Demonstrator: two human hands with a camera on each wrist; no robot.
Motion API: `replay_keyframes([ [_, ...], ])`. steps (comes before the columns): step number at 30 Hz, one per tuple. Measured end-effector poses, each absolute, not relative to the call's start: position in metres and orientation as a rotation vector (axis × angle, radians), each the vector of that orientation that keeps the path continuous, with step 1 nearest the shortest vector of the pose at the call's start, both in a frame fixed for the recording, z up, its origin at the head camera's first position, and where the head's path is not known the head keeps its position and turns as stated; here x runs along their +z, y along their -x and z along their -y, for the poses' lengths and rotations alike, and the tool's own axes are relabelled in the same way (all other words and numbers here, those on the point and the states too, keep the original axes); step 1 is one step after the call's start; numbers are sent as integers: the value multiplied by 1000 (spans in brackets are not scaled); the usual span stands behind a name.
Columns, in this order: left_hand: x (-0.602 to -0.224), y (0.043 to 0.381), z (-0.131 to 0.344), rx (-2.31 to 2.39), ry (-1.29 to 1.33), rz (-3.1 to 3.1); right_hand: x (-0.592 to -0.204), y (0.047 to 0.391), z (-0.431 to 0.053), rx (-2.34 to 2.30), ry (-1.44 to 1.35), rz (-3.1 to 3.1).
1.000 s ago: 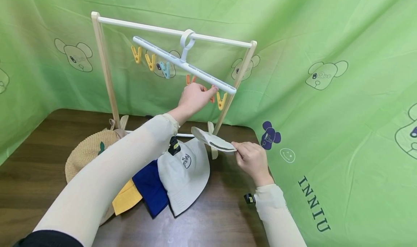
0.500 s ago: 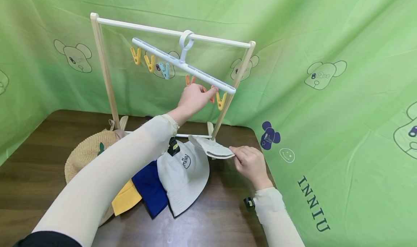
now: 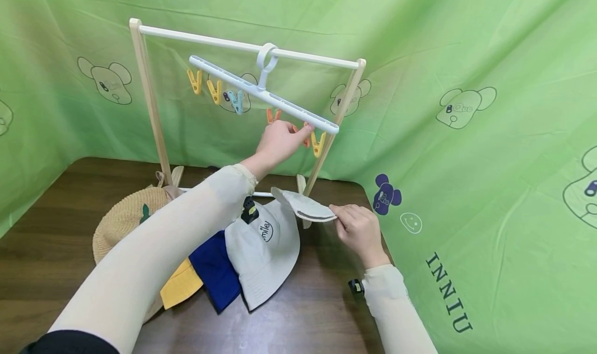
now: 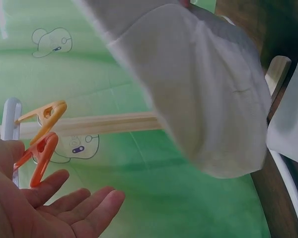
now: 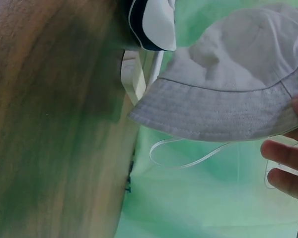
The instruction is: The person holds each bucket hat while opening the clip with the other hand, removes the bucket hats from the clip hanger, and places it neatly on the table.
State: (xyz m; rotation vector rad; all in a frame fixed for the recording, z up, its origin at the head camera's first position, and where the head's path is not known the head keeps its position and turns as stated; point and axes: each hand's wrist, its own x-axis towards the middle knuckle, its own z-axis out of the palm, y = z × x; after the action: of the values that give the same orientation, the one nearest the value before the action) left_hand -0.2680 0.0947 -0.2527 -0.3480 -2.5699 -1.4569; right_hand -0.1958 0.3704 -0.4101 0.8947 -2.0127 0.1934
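In the head view my right hand [image 3: 361,235] pinches the brim edge of a small off-white bucket hat [image 3: 303,206], holding it up off the table; the right wrist view shows its crown and brim [image 5: 208,109] side-on, with a thin white cord looping below. My left hand [image 3: 282,139] reaches to the right half of a pale blue hanger [image 3: 261,90]. Its thumb and index finger pinch an orange clothespin [image 4: 42,153] under the hanger, the other fingers extended. A yellow clothespin [image 3: 318,144] hangs beside it at the hanger's right end.
The hanger hooks over the white bar of a wooden rack [image 3: 205,37]. More clothespins hang along its left half. Below lie a white "smile" bucket hat [image 3: 266,255], a navy hat [image 3: 216,271], a yellow one [image 3: 182,284] and a straw hat [image 3: 126,216]. A green curtain surrounds the table.
The off-white hat in my right hand dipped a little and then rose again, its tilt shifting slightly. My left hand has stayed almost still at the hanger.
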Motion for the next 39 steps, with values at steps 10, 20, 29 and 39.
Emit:
replay_keyframes([
  [10, -251, 268, -98, -1451, 371, 2581, -417, 196, -371, 186, -954, 2040],
  [20, -253, 266, -101, -1444, 369, 2600, -426, 197, -375, 192, -1009, 2049],
  [29, -254, 265, -98, -1441, 372, 2632, -433, 196, -375, 188, -1039, 2044],
  [39, -261, 267, -89, -1444, 453, 2662, -436, 193, -376, 194, -1058, 2088],
])
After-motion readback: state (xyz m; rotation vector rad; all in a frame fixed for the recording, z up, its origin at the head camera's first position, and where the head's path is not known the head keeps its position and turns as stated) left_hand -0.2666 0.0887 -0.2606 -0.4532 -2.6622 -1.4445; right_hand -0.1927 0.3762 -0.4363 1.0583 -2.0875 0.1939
